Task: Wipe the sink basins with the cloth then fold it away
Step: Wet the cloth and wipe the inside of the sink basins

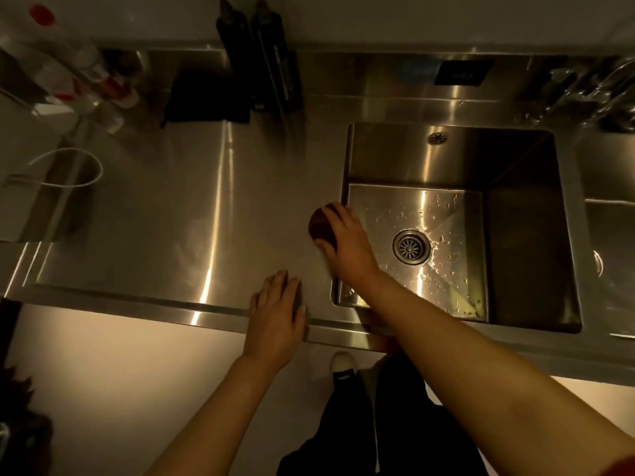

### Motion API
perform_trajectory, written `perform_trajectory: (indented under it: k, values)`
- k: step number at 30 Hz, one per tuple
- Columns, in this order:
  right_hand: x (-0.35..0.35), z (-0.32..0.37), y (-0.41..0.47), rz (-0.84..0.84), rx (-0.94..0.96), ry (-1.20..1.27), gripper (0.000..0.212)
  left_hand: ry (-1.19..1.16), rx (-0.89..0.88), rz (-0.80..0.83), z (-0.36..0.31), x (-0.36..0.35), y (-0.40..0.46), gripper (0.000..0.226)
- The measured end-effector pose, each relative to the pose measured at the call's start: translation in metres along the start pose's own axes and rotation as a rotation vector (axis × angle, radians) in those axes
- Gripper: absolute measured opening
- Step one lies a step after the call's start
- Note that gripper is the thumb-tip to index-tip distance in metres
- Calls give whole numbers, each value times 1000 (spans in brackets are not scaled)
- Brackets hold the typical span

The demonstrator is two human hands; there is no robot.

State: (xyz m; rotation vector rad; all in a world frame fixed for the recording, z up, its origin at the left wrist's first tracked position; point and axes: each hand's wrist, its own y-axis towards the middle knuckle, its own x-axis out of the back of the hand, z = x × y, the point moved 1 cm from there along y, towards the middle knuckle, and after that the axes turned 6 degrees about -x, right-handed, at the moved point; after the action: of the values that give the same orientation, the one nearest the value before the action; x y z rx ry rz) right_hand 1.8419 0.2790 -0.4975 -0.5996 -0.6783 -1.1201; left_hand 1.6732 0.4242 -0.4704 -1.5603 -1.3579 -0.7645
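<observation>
A stainless-steel counter [165, 207] fills most of the view, running from the left edge to a square sink basin [515, 214] set into its right part. The basin floor is wet, with beads of water scattered around the round drain strainer [411, 247], and a small overflow grille [437, 138] sits high on its back wall. A second basin [608, 255] shows only as a sliver at the far right edge.

At the back of the counter two dark bottles [261, 60] stand side by side, with a folded black cloth [206, 97] lying just to their left. A white cable [74, 166] loops over the counter's left end.

The right hand [347, 240] reaches across the basin's left rim, its fingers curled over a dark brown cloth [318, 225] bunched into a ball, pressing it onto the counter just beside the rim. The left hand [276, 310] lies flat near the counter's front edge, fingers straight and spread, holding nothing, well apart from the cloth.

Below the counter's edge a white shoe toe [341, 360] shows on the pale floor.
</observation>
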Motion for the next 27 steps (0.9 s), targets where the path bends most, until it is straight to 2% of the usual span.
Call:
perform_trajectory:
  k: [6,9,14,17,22,27]
  values:
    - [13,-16,62,-51,-184,437,66,62,-42,11,-14,13,87,58]
    - [17,-27,77,-25,-245,627,62,97,-75,-57,-23,20,146,57]
    - [18,-61,99,56,-568,1038,54,92,-26,-173,-40,22,231,54]
    - [14,-83,107,49,-670,1087,51,105,15,-214,-48,8,246,53]
    - [-12,-81,88,112,-699,1145,49,74,62,-255,-47,1,247,56]
    - [-38,-54,91,-26,-739,1168,46,59,77,-228,-51,3,249,63]
